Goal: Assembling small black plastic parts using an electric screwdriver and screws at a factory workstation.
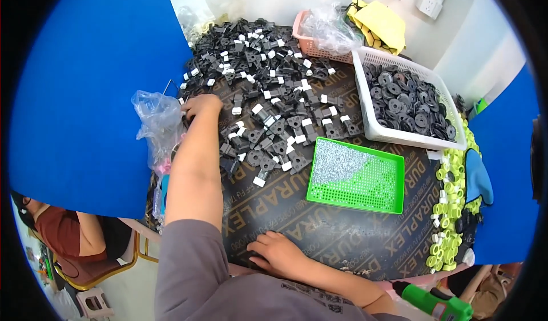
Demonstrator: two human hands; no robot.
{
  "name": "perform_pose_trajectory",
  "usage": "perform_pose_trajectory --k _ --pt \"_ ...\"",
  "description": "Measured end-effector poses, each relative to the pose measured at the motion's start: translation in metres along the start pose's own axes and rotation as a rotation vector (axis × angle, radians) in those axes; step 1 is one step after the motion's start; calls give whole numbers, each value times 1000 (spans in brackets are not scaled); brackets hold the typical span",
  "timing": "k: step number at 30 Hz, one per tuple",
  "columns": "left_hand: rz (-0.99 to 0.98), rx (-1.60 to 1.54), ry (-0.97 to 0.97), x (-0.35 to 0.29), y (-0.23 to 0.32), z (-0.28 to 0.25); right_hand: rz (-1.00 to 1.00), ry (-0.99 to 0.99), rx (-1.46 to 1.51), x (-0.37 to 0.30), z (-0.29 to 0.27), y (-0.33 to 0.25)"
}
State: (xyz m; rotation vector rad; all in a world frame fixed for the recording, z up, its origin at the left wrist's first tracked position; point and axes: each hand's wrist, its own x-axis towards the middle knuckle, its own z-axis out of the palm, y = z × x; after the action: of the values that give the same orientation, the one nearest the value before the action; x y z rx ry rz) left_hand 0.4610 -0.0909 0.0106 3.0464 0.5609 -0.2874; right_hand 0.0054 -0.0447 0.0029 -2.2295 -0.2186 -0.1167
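Note:
My left arm stretches forward along the left side of the table, and my left hand point(203, 103) is bent down beside a clear plastic bag point(157, 118). Its fingertips are mostly hidden, so whether they grip anything does not show. Just right of it begins a large pile of black plastic parts with white tips point(251, 52), spreading toward the middle. My right hand point(278, 256) lies on the dark table board point(342, 235) near its front edge, fingers slightly apart and holding nothing. A green perforated tray point(374, 198) of small silvery pieces stands ahead of it to the right.
A white basket point(365, 107) holds black round discs at the back right, beside a pink basket point(322, 51) with plastic bags. Yellow-green rings point(448, 207) line the right edge. A green power screwdriver point(439, 304) is at lower right. Another person point(63, 232) sits at far left.

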Motion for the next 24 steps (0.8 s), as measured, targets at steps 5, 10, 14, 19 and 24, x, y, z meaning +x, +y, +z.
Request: perform_pose_trajectory --k 5,10,14,19,24 --pt "622 140 41 -40 22 -24 15 -26 5 -2 -9 -2" --pt "506 45 299 -32 13 -46 38 -62 17 -2 -11 3" --pt "405 146 29 74 3 -33 53 -47 26 -1 -7 1" --pt "576 334 44 163 -1 6 7 -20 61 -3 -5 0" --pt "832 501 88 148 10 -2 51 0 15 -4 7 11"
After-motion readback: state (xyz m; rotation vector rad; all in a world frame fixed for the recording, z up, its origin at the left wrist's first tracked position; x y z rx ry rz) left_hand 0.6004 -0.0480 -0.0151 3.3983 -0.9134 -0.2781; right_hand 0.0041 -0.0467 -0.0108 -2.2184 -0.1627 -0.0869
